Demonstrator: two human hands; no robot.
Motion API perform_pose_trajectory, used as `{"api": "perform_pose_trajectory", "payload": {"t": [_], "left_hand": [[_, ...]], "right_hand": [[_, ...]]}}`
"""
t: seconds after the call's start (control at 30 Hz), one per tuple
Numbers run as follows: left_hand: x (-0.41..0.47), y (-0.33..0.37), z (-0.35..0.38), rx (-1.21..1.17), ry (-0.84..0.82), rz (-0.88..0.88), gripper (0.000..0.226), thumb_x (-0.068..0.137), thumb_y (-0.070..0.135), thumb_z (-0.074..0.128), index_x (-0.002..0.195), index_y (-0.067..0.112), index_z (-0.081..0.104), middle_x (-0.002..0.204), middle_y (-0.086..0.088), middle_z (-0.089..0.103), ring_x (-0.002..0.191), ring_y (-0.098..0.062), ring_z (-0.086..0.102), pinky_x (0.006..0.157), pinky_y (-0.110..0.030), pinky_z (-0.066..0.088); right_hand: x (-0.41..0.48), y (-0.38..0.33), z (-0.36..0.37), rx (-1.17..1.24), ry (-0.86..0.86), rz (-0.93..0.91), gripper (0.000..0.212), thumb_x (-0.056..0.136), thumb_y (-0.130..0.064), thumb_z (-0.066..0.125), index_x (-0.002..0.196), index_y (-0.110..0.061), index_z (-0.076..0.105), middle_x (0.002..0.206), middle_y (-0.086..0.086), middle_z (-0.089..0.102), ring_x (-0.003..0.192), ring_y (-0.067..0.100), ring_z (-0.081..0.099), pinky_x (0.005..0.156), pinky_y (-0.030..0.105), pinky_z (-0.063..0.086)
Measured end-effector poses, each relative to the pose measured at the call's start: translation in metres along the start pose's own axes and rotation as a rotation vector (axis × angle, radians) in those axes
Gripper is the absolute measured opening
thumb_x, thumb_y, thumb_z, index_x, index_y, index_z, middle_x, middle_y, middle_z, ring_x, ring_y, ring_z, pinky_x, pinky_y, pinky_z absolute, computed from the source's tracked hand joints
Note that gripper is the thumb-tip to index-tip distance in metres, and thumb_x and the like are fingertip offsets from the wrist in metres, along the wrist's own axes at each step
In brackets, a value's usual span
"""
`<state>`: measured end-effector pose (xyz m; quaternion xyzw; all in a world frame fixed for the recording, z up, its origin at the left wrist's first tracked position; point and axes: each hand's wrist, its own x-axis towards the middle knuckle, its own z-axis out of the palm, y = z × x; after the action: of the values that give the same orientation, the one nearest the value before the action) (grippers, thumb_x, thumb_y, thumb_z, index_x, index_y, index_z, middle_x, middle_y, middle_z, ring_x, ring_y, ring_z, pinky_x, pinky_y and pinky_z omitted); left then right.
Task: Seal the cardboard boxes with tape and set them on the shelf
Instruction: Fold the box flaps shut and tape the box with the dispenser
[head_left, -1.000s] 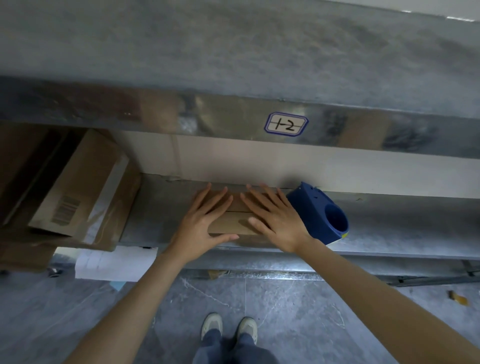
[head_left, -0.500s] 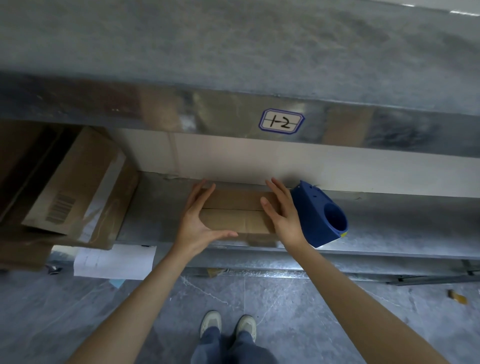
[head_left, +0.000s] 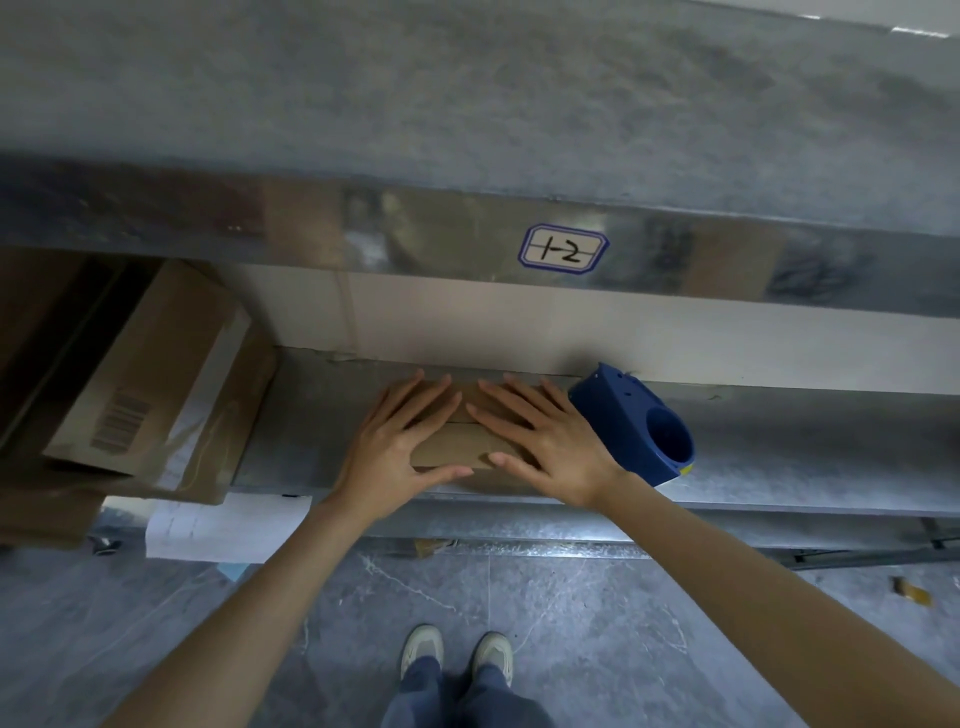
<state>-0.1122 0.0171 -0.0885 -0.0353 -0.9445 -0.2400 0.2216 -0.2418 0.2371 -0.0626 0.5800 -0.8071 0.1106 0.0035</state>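
A small flat cardboard box (head_left: 460, 451) lies on the lower metal shelf (head_left: 311, 415), close to its front edge. My left hand (head_left: 397, 451) lies flat on the box's left half, fingers straight and spread. My right hand (head_left: 545, 447) lies flat on the right half in the same way. Both thumbs reach along the box's near edge. Most of the box top is hidden under the two hands.
A blue tape dispenser (head_left: 636, 423) lies on the shelf right beside my right hand. A larger cardboard box (head_left: 150, 374) with a barcode leans at the shelf's left end. The upper shelf's front rail carries a label "1-2" (head_left: 563, 248). My feet (head_left: 457, 649) stand on the grey floor.
Half a second ago my hands were at the box's left and right sides; now both lie flat on its top again, close together.
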Motion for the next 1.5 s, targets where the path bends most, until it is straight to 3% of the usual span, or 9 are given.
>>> {"api": "perform_pose_trajectory", "payload": {"t": [0.13, 0.2, 0.37, 0.57, 0.73, 0.93, 1.17, 1.37, 1.5], "left_hand": [[-0.003, 0.009, -0.001, -0.232, -0.008, -0.251, 0.089, 0.07, 0.068, 0.073, 0.143, 0.023, 0.052, 0.159, 0.007, 0.033, 0.151, -0.013, 0.018, 0.122, -0.025, 0.017], [-0.003, 0.015, 0.0, -0.354, 0.054, -0.389, 0.095, 0.058, 0.06, 0.082, 0.141, 0.023, 0.055, 0.157, 0.008, 0.032, 0.149, -0.011, 0.021, 0.119, -0.017, 0.018], [-0.001, 0.023, -0.003, -0.425, 0.039, -0.528, 0.102, 0.049, 0.06, 0.086, 0.14, 0.027, 0.052, 0.157, 0.015, 0.022, 0.141, 0.009, 0.022, 0.108, -0.004, 0.02], [-0.002, 0.028, -0.01, -0.346, 0.04, -0.606, 0.113, 0.042, 0.073, 0.08, 0.141, 0.031, 0.044, 0.148, 0.007, 0.019, 0.14, -0.016, 0.025, 0.113, -0.029, 0.028], [0.001, 0.025, -0.02, -0.379, 0.05, -0.605, 0.111, 0.046, 0.055, 0.09, 0.141, 0.023, 0.044, 0.135, 0.007, 0.023, 0.125, -0.005, 0.032, 0.107, -0.017, 0.027], [0.0, 0.011, -0.029, -0.419, 0.03, -0.625, 0.096, 0.057, 0.037, 0.095, 0.138, 0.023, 0.047, 0.14, 0.002, 0.044, 0.123, -0.006, 0.04, 0.104, -0.024, 0.033], [-0.006, 0.017, -0.028, -0.342, 0.107, -0.575, 0.066, 0.069, 0.03, 0.09, 0.126, 0.018, 0.059, 0.137, 0.003, 0.05, 0.131, -0.017, 0.043, 0.108, -0.033, 0.036], [-0.011, 0.036, -0.028, -0.134, 0.133, -0.577, 0.053, 0.076, 0.034, 0.084, 0.122, 0.016, 0.066, 0.141, -0.002, 0.049, 0.131, -0.025, 0.045, 0.107, -0.046, 0.042], [-0.01, 0.056, -0.028, 0.129, 0.047, -0.589, 0.051, 0.084, 0.046, 0.074, 0.127, 0.021, 0.065, 0.148, -0.001, 0.047, 0.133, -0.025, 0.046, 0.103, -0.051, 0.037]], "right_hand": [[0.0, -0.006, 0.007, 0.235, 0.19, 0.307, 0.056, 0.101, -0.053, 0.032, 0.152, -0.029, 0.036, 0.159, -0.007, 0.031, 0.151, 0.015, 0.012, 0.122, 0.043, 0.015], [0.0, -0.009, 0.01, 0.354, 0.277, 0.442, 0.056, 0.099, -0.051, 0.039, 0.149, -0.027, 0.039, 0.156, -0.007, 0.035, 0.15, 0.012, 0.016, 0.12, 0.041, 0.023], [0.0, -0.013, 0.014, 0.443, 0.342, 0.537, 0.05, 0.094, -0.049, 0.049, 0.14, -0.029, 0.048, 0.151, -0.012, 0.039, 0.148, 0.009, 0.02, 0.113, 0.037, 0.033], [-0.001, -0.016, 0.007, 0.438, 0.272, 0.622, 0.053, 0.091, -0.055, 0.053, 0.14, -0.034, 0.044, 0.151, -0.015, 0.033, 0.142, 0.009, 0.029, 0.097, 0.033, 0.045], [-0.009, -0.016, -0.005, 0.629, 0.259, 0.711, 0.049, 0.092, -0.042, 0.064, 0.138, -0.03, 0.048, 0.139, -0.011, 0.042, 0.122, 0.006, 0.044, 0.099, 0.032, 0.045], [-0.023, -0.014, -0.014, 0.573, 0.147, 0.64, 0.047, 0.09, -0.042, 0.067, 0.133, -0.031, 0.052, 0.122, -0.01, 0.051, 0.107, 0.009, 0.051, 0.089, 0.03, 0.047], [-0.031, -0.019, -0.023, 0.469, 0.066, 0.525, 0.045, 0.093, -0.048, 0.06, 0.136, -0.037, 0.048, 0.127, -0.013, 0.049, 0.11, 0.009, 0.052, 0.088, 0.035, 0.051], [-0.031, -0.01, -0.033, 0.413, -0.031, 0.421, 0.045, 0.096, -0.048, 0.053, 0.139, -0.034, 0.047, 0.138, -0.007, 0.046, 0.115, 0.013, 0.053, 0.091, 0.037, 0.051], [-0.033, 0.003, -0.051, 0.381, 0.057, 0.291, 0.026, 0.099, -0.03, 0.056, 0.121, -0.017, 0.062, 0.124, -0.002, 0.054, 0.104, 0.016, 0.055, 0.089, 0.035, 0.049]]}}
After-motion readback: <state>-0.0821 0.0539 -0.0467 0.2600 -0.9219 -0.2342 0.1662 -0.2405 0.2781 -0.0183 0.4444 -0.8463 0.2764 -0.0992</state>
